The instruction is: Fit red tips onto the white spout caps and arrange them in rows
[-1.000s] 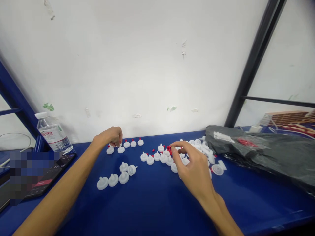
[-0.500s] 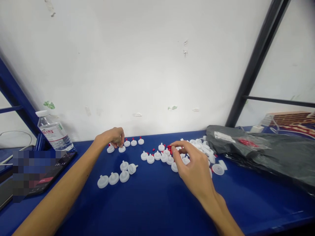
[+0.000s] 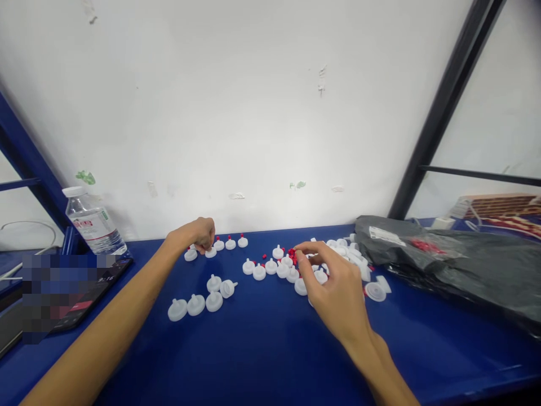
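Note:
At the back left of the blue table, my left hand (image 3: 202,232) is closed, its fingers down on a white nozzle cap (image 3: 210,253). The top of that cap is hidden under the fingers. Beside it stand several white caps with red tips (image 3: 230,243). My right hand (image 3: 338,287) reaches to a small pile of red tip caps (image 3: 291,255), thumb and forefinger brought together at its edge. Whatever lies between those fingertips is too small to make out. White caps without tips (image 3: 271,266) surround the pile, and more lie partly hidden behind the right hand.
Nearer me on the left lies a group of white nozzle caps (image 3: 196,305). A water bottle (image 3: 93,223) and a phone (image 3: 93,296) are at the far left. A dark plastic bag (image 3: 448,268) covers the right side. The wall (image 3: 253,113) borders the table's back edge.
Both hands stay almost in place, the left fingers still at the same cap and the right ones at the red pile. The view has shifted slightly.

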The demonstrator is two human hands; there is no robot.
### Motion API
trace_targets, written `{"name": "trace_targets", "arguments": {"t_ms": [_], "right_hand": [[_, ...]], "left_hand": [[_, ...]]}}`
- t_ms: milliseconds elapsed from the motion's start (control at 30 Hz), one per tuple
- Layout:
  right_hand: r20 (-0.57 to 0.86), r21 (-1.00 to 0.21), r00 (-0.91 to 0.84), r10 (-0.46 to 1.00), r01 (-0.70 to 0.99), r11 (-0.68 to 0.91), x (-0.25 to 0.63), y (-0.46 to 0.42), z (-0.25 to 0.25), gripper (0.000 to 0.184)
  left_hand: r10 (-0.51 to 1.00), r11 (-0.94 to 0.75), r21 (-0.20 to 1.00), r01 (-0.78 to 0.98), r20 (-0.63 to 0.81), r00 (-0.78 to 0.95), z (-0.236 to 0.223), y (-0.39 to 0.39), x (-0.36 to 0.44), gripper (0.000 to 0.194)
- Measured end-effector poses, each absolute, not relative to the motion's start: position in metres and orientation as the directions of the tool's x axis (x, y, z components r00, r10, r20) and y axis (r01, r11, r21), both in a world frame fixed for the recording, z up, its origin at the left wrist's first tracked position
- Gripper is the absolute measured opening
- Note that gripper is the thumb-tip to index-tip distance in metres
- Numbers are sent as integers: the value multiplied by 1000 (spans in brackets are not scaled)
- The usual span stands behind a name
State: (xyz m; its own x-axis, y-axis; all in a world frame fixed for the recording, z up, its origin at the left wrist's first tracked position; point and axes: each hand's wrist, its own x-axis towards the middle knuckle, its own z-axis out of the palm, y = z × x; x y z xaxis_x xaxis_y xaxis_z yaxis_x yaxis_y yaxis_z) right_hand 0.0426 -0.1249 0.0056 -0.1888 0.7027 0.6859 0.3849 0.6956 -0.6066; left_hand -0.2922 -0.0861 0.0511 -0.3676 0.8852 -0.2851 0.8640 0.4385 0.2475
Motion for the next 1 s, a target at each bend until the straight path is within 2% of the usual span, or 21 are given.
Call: {"name": "trace_targets", "arguments": {"t_ms": [333,500,667,800,900,1000], "right_hand": [[699,-591,-192,689,387,708,42,-125,6,10],[699,-590,-199,687,384,710,43,-125,5,10],[699,-587,-203,686,385,712,42,-125,5,11],[696,-579,-215,685,395,713,42,-125,4,11],[691,-578,-222,688,402,710,42,-124,4,12],[692,-579,-223,687,398,712,42,-124,4,12]], "left_hand": [[869,440,164,883,-324,-373,52,-88,-293,11],[868,433,124,893,-326,-376,53,-87,-297,17],[902,393,83,916,-231,-366,68,-89,-300,18],[946,300,75,951,-150,-287,83,-93,-291,16],[941,253,129,959,-264,-213,89,-100,-275,23],[818,295,180,938,-556,-150,90,-107,-257,26]]}}
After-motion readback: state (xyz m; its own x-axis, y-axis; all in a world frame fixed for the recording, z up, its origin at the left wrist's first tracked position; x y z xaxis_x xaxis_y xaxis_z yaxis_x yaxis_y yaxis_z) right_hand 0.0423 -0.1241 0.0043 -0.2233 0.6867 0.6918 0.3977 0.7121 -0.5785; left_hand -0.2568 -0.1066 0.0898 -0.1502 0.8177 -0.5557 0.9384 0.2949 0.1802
